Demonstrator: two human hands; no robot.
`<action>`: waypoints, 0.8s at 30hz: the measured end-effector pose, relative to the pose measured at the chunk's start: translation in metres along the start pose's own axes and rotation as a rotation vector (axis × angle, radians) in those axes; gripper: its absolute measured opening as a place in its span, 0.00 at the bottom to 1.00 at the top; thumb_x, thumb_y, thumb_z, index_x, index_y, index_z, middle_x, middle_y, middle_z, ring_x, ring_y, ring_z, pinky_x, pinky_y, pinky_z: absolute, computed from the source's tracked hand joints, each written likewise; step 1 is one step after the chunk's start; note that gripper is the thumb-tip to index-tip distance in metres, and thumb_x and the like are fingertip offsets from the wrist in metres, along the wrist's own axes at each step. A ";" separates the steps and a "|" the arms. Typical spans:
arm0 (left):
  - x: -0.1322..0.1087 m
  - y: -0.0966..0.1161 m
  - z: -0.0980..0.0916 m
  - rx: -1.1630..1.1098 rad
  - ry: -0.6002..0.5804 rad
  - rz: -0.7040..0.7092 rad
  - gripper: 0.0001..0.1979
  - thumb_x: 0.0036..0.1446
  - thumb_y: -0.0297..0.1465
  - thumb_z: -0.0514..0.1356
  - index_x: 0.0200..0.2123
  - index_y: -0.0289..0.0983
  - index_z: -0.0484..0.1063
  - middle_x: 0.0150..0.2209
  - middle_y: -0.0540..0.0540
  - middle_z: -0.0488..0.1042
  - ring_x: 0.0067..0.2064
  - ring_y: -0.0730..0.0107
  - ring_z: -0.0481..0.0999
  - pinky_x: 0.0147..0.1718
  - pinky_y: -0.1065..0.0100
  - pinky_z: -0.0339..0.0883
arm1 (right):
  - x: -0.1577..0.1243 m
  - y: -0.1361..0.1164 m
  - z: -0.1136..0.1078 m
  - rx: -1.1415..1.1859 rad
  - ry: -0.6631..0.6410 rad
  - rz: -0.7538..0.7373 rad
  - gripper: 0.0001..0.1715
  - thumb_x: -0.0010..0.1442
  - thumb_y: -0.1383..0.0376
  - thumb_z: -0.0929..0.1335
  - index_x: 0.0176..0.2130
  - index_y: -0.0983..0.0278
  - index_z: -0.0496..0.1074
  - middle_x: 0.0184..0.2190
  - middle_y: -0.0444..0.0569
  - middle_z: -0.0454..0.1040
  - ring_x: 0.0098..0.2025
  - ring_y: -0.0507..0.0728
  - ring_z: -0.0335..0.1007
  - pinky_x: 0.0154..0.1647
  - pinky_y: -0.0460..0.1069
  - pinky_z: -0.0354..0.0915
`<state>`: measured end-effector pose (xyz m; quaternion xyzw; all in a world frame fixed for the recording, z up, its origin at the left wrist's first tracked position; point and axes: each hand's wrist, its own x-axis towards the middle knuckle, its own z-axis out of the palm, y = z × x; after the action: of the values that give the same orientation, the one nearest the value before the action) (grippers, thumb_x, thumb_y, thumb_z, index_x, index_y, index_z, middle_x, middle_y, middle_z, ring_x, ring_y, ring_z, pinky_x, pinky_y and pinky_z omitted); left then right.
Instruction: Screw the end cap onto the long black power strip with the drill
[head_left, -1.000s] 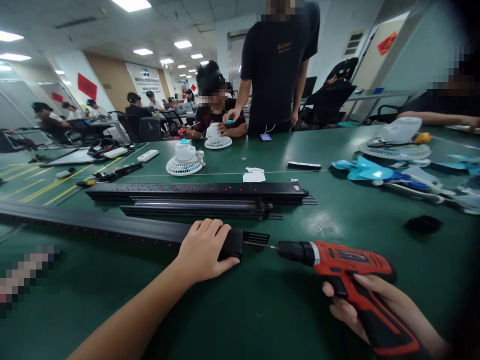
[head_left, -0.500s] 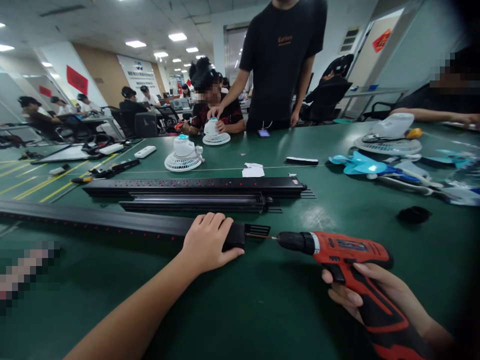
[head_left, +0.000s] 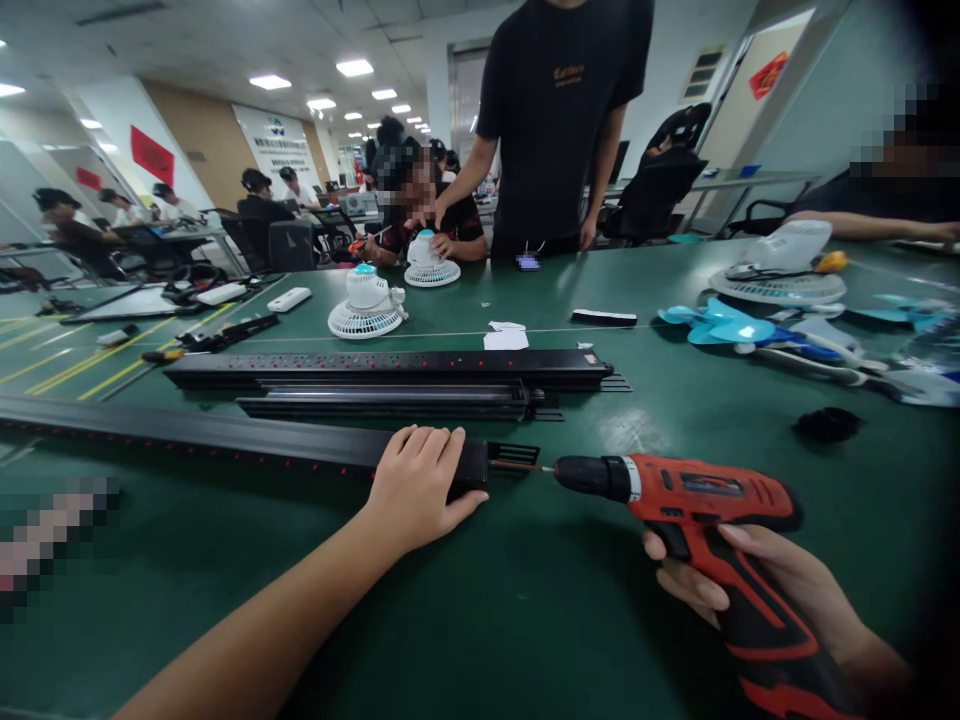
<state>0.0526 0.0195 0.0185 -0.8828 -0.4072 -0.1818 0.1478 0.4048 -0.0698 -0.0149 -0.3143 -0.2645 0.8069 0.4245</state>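
Under rows of ceiling lights in a busy workroom, a broad green table point(head_left: 465, 620) carries a long, flat black bar dotted red along its near edge point(head_left: 225, 437), which lies across the left and ends near the middle. The left hand point(head_left: 416, 490) clasps that end from above, fingers bent over it, thumb apart along the near side. The right hand point(head_left: 787, 585) wraps its fingers around the grip of a red-and-black power drill point(head_left: 705, 488), whose thin bit point(head_left: 523, 466) points at the bar's end, beside a slotted black tab point(head_left: 514, 452); whether it touches a screw cannot be told. Beyond lie a second black bar with red dots point(head_left: 405, 369) and a narrower black channel point(head_left: 397, 401).
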 end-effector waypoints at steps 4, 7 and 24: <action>0.000 -0.001 0.001 -0.005 -0.014 -0.004 0.34 0.60 0.51 0.56 0.58 0.29 0.67 0.48 0.34 0.73 0.49 0.47 0.70 0.51 0.47 0.62 | -0.001 -0.002 0.007 0.017 -0.016 -0.011 0.24 0.53 0.52 0.69 0.39 0.70 0.77 0.19 0.52 0.68 0.24 0.55 0.58 0.26 0.48 0.59; 0.001 -0.003 0.000 -0.007 -0.019 -0.003 0.34 0.60 0.52 0.55 0.58 0.31 0.67 0.47 0.36 0.73 0.49 0.48 0.71 0.50 0.48 0.63 | -0.003 -0.005 0.009 0.020 -0.014 -0.007 0.26 0.52 0.53 0.71 0.41 0.72 0.78 0.19 0.52 0.69 0.23 0.55 0.59 0.26 0.48 0.61; 0.002 -0.004 0.000 -0.002 0.017 0.011 0.32 0.60 0.52 0.55 0.57 0.33 0.68 0.45 0.36 0.72 0.47 0.49 0.70 0.48 0.48 0.63 | -0.010 -0.020 0.012 0.045 0.114 0.062 0.29 0.55 0.47 0.70 0.45 0.67 0.80 0.19 0.52 0.74 0.18 0.54 0.69 0.19 0.44 0.65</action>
<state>0.0505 0.0235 0.0194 -0.8836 -0.4008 -0.1888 0.1514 0.4106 -0.0702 0.0100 -0.3580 -0.2117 0.8063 0.4206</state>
